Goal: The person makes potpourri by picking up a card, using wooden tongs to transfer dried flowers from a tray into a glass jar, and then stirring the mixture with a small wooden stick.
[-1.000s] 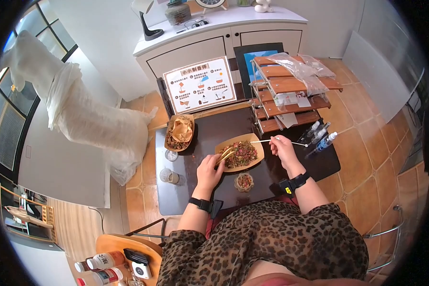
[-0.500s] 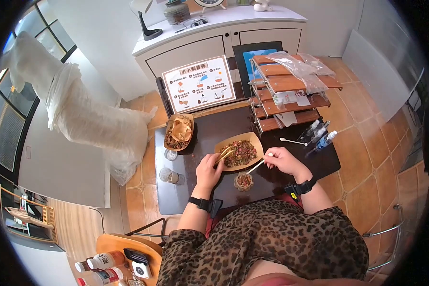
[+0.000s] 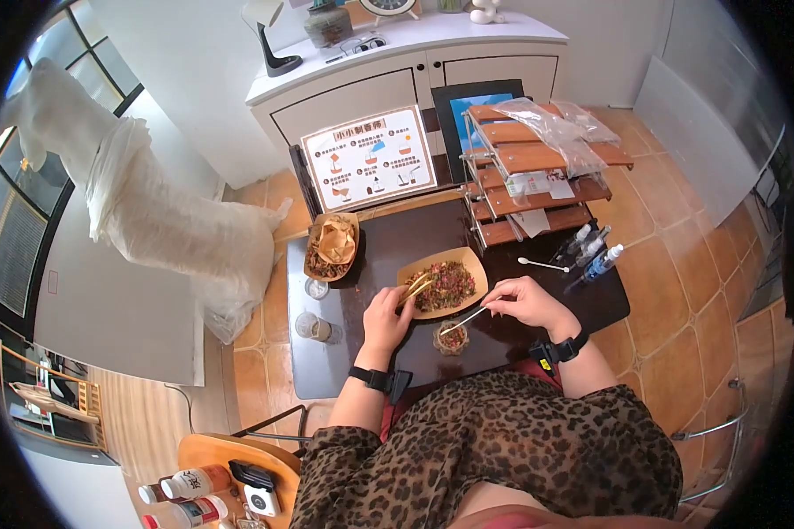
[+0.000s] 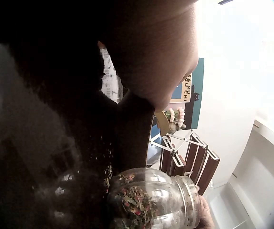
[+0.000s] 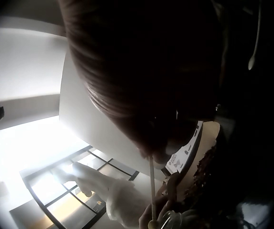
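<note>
Between the thumb and fingers of the right hand (image 3: 531, 304) is a thin white stick (image 3: 468, 319), its lower end at the mouth of a small glass jar (image 3: 451, 347) of dried flakes. Gold tongs (image 3: 421, 283) are gripped in the left hand (image 3: 385, 324), their tips over the dried petals in a boat-shaped paper tray (image 3: 477, 269). The left wrist view shows the ribbed jar (image 4: 149, 200) with red and green flakes inside, beyond the dark hand (image 4: 161, 57). In the right wrist view, the stick (image 5: 152, 191) points down from the shadowed right hand (image 5: 142, 71).
A second paper tray (image 3: 354, 256) and a glass (image 3: 312, 326) stand on the table's left side. At the right are a white spoon (image 3: 543, 264), several small bottles (image 3: 602, 262) and a tiered wooden rack (image 3: 538, 157). A printed sign (image 3: 369, 159) stands behind.
The right hand has moved from the tray's right side down towards the jar, bringing the stick's end to the jar mouth. The left hand and tongs have stayed nearly still.
</note>
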Tool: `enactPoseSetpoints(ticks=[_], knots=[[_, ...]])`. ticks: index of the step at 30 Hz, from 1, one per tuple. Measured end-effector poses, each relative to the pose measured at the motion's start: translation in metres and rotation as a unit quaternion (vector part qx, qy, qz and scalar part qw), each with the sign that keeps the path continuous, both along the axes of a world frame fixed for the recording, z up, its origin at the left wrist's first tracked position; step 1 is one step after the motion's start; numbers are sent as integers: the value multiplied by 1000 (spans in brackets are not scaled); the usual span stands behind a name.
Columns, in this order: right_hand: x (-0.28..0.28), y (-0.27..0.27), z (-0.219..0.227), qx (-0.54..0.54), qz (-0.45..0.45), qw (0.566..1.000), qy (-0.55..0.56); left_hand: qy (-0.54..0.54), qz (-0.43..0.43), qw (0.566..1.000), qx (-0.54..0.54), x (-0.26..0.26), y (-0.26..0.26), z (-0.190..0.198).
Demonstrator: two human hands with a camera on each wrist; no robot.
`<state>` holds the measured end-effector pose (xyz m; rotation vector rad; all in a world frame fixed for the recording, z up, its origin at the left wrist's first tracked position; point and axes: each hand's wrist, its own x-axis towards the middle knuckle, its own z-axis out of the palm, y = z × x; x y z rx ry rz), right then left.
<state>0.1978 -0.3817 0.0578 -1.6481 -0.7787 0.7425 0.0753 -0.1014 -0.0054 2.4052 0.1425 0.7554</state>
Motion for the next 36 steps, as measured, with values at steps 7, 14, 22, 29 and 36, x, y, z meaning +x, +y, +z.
enactPoseSetpoints(ticks=[7,14,22,29,36], knots=[[4,1,-2,17,-5,999,33,4,-3,1000,-2,-1,0,-1],[12,4,-8,98,-133,981,103,-7,-8,1000,7,-1,0,1],[31,15,-38,51,-286,957,-25,-4,-6,1000,1,-1,0,2],[36,31,-57,13,-266,961,-74,0,-11,1000,5,-1,1,1],[38,46,-69,68,-253,962,74,-7,-7,1000,5,-1,0,2]])
